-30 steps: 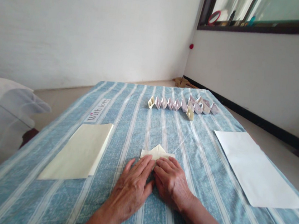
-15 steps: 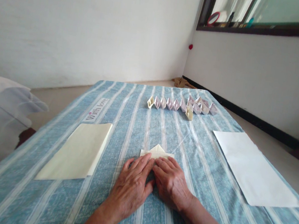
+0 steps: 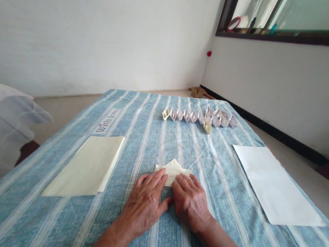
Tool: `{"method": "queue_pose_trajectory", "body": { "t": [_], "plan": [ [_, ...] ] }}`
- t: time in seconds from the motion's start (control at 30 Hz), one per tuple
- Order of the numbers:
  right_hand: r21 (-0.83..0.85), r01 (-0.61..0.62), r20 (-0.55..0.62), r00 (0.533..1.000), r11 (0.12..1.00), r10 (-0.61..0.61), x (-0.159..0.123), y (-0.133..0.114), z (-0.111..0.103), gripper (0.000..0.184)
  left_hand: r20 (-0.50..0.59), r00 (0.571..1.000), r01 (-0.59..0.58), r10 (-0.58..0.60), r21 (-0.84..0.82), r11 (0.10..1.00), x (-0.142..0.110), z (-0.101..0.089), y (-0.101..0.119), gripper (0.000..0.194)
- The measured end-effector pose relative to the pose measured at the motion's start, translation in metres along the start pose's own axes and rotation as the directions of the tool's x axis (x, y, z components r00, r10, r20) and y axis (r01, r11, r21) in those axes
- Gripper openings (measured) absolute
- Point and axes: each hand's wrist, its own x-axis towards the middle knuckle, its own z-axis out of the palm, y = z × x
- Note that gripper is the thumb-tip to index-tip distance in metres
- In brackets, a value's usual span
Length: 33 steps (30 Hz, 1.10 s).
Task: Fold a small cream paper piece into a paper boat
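A small cream folded paper point(image 3: 172, 171) lies on the striped cloth in front of me, with a pointed peak above a straight band. My left hand point(image 3: 147, 195) rests palm down, its fingertips on the paper's left part and its thumb out to the side. On the right part of the same paper lie the fingers of my right hand point(image 3: 189, 197), stretched forward and close together. Between the two hands the paper's middle and lower edge show. Its lower corners are hidden under the fingers.
A stack of cream sheets point(image 3: 86, 168) lies at the left, white sheets point(image 3: 276, 187) at the right. Several folded paper boats point(image 3: 193, 116) stand in a row at the back, one yellowish boat point(image 3: 207, 126) before them. The blue striped tablecloth point(image 3: 132, 147) covers the table.
My right hand has slid slightly to the right, away from my left hand. More of the folded paper's middle shows between them. My left hand stays almost in place.
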Motion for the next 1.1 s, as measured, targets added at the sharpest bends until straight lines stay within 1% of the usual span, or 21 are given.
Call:
{"method": "queue_pose_trajectory", "body": {
  "t": [0.13, 0.27, 0.43, 0.57, 0.67, 0.77, 0.83, 0.9, 0.93, 1.0, 1.03, 1.1],
  "plan": [
    [-0.048, -0.041, 0.001, 0.999, 0.998, 0.041, -0.002, 0.0, -0.002, 0.018, -0.005, 1.0, 0.027, -0.027, 0.015, 1.0, -0.001, 0.0, -0.002, 0.053],
    [-0.095, -0.078, -0.024, 0.997, 0.992, 0.076, -0.004, 0.001, -0.002, 0.021, -0.042, 0.997, 0.069, -0.068, 0.026, 0.997, -0.006, 0.001, -0.006, 0.054],
    [-0.139, -0.095, -0.038, 0.995, 0.986, 0.09, -0.006, 0.0, -0.002, 0.021, -0.063, 0.991, 0.119, -0.118, 0.018, 0.993, -0.01, 0.003, -0.008, 0.051],
    [-0.156, -0.131, -0.062, 0.991, 0.979, 0.123, -0.006, 0.0, -0.002, 0.022, -0.073, 0.987, 0.141, -0.141, 0.004, 0.99, -0.011, 0.005, -0.006, 0.048],
    [-0.18, -0.184, -0.071, 0.982, 0.966, 0.173, -0.009, -0.001, -0.004, 0.022, -0.09, 0.985, 0.15, -0.15, -0.007, 0.989, -0.011, 0.004, -0.005, 0.047],
    [-0.214, -0.269, -0.084, 0.963, 0.939, 0.257, -0.014, 0.001, -0.006, 0.021, -0.106, 0.984, 0.145, -0.145, -0.016, 0.989, -0.011, 0.003, -0.005, 0.046],
    [-0.229, -0.329, -0.122, 0.943, 0.916, 0.309, -0.018, 0.003, -0.008, 0.021, -0.117, 0.984, 0.132, -0.134, -0.023, 0.991, -0.012, 0.001, -0.005, 0.045],
    [-0.233, -0.353, -0.181, 0.931, 0.906, 0.316, -0.02, 0.005, -0.009, 0.019, -0.132, 0.983, 0.126, -0.129, -0.026, 0.992, -0.013, 0.0, -0.005, 0.043],
    [-0.228, -0.342, -0.214, 0.931, 0.912, 0.296, -0.02, 0.005, -0.008, 0.018, -0.138, 0.982, 0.127, -0.13, -0.024, 0.992, -0.013, 0.0, -0.004, 0.043],
    [-0.202, -0.272, -0.255, 0.942, 0.941, 0.217, -0.019, 0.002, -0.004, 0.02, -0.141, 0.981, 0.133, -0.135, -0.019, 0.991, -0.014, 0.001, -0.004, 0.043],
    [-0.18, -0.219, -0.25, 0.953, 0.959, 0.171, -0.017, -0.001, -0.001, 0.022, -0.139, 0.981, 0.135, -0.136, -0.017, 0.991, -0.014, 0.001, -0.004, 0.042],
    [-0.119, -0.122, -0.176, 0.979, 0.985, 0.1, -0.012, -0.01, 0.004, 0.025, -0.133, 0.982, 0.136, -0.137, -0.017, 0.991, -0.014, 0.002, -0.004, 0.042]
  ]
}}
